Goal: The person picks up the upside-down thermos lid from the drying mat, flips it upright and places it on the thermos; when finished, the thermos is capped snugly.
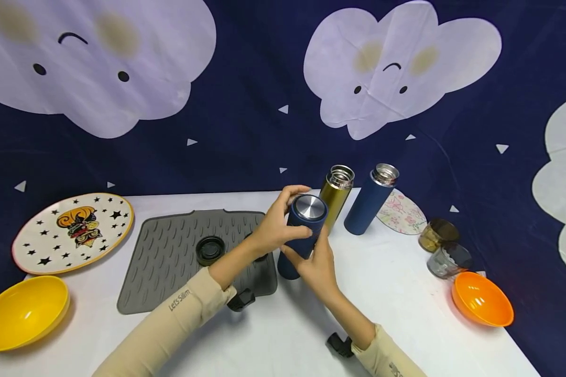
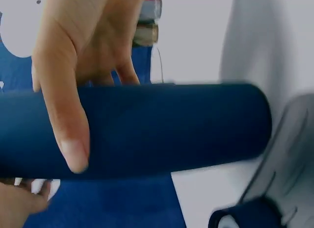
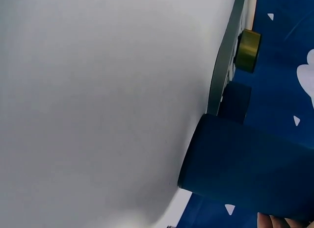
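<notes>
Blue flask point(image 1: 302, 235) stands on the white tabletop point(image 1: 405, 314), just off the right edge of the grey ribbed mat point(image 1: 170, 256), leaning a little toward the camera. Steel-topped cap point(image 1: 309, 207) sits on its mouth.

Left hand point(image 1: 275, 225) wraps the cap end, thumb over the top rim, fingers curled round the far side: a grip suited to turning the cap. Left wrist view shows the thumb point(image 2: 64, 115) laid across the blue barrel. Right hand point(image 1: 316, 264) clasps the lower body from the near side, apparently bracing it so the flask cannot spin or tip. Right wrist view shows only the flask base point(image 3: 245, 159) against the tabletop and a sliver of fingers; the grip is not readable there.

Behind the flask:
- gold flask point(image 1: 336, 193), open mouth, no cap
- second blue flask point(image 1: 370, 201), also open, just right of it
- a dark lid point(image 1: 210, 249) lies on the mat, probably set there to stay put on the ribs

Further out: starred plate point(image 1: 73, 233) and yellow bowl point(image 1: 23, 311) at left; two small glass jars point(image 1: 445, 246), an orange bowl point(image 1: 482, 299) and a floral coaster point(image 1: 401, 213) at right. Cloud-print cloth point(image 1: 245, 104) hangs behind.
</notes>
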Demonstrator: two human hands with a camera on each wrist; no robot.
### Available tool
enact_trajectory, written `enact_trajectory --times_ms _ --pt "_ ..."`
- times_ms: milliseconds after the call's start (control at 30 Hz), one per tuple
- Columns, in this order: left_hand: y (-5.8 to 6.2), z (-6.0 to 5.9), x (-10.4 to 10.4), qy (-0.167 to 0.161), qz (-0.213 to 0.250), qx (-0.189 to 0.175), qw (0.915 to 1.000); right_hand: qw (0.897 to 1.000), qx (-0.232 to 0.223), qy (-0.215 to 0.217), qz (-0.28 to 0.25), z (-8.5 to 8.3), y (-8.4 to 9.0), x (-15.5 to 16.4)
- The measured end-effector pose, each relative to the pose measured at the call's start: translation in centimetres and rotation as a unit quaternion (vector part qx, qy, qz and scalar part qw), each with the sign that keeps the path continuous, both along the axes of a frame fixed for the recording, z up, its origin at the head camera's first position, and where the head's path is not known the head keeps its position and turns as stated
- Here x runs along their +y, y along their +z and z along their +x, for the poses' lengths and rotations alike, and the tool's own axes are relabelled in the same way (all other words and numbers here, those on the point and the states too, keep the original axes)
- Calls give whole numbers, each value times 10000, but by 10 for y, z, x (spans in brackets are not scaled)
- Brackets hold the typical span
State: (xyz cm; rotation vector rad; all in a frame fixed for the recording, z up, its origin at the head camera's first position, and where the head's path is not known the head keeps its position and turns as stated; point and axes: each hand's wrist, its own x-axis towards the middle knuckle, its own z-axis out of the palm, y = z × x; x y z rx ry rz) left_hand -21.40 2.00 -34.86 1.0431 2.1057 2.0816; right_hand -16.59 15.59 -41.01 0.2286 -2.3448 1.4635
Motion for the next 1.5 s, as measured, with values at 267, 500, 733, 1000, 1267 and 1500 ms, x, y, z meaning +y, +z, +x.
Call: enact_trajectory --times_ms 267,500,733,1000,1267,1500 --pt "3 -1 1 516 -543 -30 9972 9999 107 -4 47 2 -1 -1" --pt "5 0 0 -535 -32 -498 9973 9991 350 -34 236 6 -1 -1" --pt "-3 5 17 1061 -389 122 9935 9992 261 54 283 2 2 3" --pt "1 -34 -5 -2568 -40 -678 9641 9973 115 448 578 3 8 7" --pt "4 -47 -9 -3913 -130 -653 9179 9951 209 267 924 10 11 3" --pt "-4 -23 -24 -1991 -180 -1013 9746 9975 -44 302 643 3 14 4"
